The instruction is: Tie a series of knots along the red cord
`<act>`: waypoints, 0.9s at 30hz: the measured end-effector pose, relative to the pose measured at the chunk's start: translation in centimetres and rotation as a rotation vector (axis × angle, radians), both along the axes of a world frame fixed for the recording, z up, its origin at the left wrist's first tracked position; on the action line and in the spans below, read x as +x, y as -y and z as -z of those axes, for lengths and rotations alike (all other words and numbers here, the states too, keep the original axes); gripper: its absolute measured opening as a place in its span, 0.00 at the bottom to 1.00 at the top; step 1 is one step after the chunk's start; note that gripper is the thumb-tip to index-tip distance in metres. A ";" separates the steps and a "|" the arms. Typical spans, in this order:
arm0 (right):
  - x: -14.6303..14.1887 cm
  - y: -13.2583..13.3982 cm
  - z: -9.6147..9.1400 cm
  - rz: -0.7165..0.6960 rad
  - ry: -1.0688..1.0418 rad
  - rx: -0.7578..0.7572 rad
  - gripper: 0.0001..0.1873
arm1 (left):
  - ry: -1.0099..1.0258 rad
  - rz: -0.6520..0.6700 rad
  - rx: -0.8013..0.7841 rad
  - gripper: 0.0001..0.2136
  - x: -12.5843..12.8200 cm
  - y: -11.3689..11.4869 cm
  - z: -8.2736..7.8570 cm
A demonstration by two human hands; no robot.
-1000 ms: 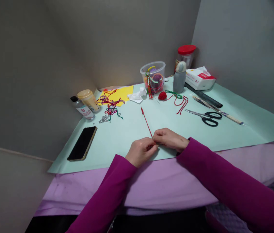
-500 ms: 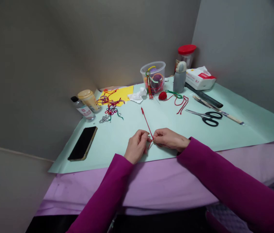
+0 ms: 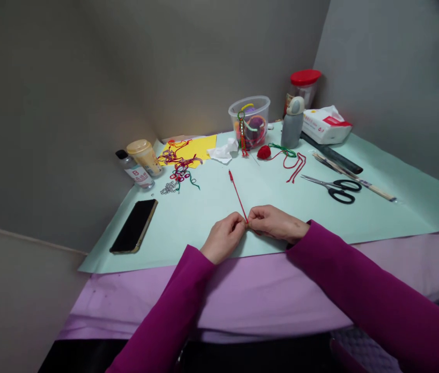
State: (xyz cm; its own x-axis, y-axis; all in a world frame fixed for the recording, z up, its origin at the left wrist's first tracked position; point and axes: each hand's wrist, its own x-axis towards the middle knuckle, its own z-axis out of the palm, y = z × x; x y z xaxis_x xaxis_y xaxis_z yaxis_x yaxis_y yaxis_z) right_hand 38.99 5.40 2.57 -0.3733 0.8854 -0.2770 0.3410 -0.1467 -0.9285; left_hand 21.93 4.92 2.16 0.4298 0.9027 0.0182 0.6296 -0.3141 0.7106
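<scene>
A thin red cord (image 3: 238, 197) runs from a small tassel-like end (image 3: 231, 176) on the pale green sheet down to my fingers. My left hand (image 3: 224, 237) pinches the near end of the cord, its fingers closed. Right beside it, my right hand (image 3: 273, 223) is closed on the same spot, fingertips meeting those of the left. The bit of cord between the fingertips is mostly hidden by them.
Black-handled scissors (image 3: 336, 187) and sticks (image 3: 359, 178) lie to the right. A phone (image 3: 134, 226) lies at left, below a bottle (image 3: 136, 173). Loose threads and rings (image 3: 180, 173), a red yarn ball (image 3: 264, 152) and a clear tub (image 3: 249, 122) are farther back.
My left fingers, a little apart from the right ones before, have closed in on the cord against them. The short loose cord end below the hands is now hidden. The view has shifted slightly.
</scene>
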 end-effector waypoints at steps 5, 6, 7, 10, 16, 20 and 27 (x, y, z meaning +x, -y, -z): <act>0.0 -0.2 0.7 -0.009 -0.008 0.071 0.06 | -0.094 0.008 0.006 0.10 0.3 0.1 -0.5; 0.0 -0.2 0.8 -0.007 -0.005 0.085 0.06 | -0.111 0.007 -0.002 0.10 0.3 0.1 -0.6; 0.0 -0.2 0.9 -0.007 -0.003 0.093 0.06 | -0.122 0.006 -0.007 0.10 0.4 0.1 -0.7; 0.0 -0.2 0.9 -0.012 0.002 0.095 0.05 | -0.106 0.015 -0.014 0.11 0.4 0.0 -0.8; 0.1 -0.1 0.7 -0.022 0.053 0.149 0.03 | 0.051 0.011 -0.166 0.15 0.2 -0.4 -0.1; 0.1 0.0 0.4 -0.034 0.075 0.121 0.03 | 0.126 -0.027 -0.222 0.11 0.2 -0.3 0.3; 0.8 0.2 -0.9 -0.018 0.144 0.099 0.04 | 0.129 -0.071 -0.208 0.07 0.2 -0.3 0.1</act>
State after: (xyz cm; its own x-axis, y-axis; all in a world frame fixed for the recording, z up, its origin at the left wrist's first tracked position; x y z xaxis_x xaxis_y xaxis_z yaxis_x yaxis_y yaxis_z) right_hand 39.80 5.23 3.45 -0.3520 0.9046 -0.2402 0.4732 -0.0494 -0.8796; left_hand 22.16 5.27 2.08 0.3713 0.9206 -0.1210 0.5451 -0.1106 0.8311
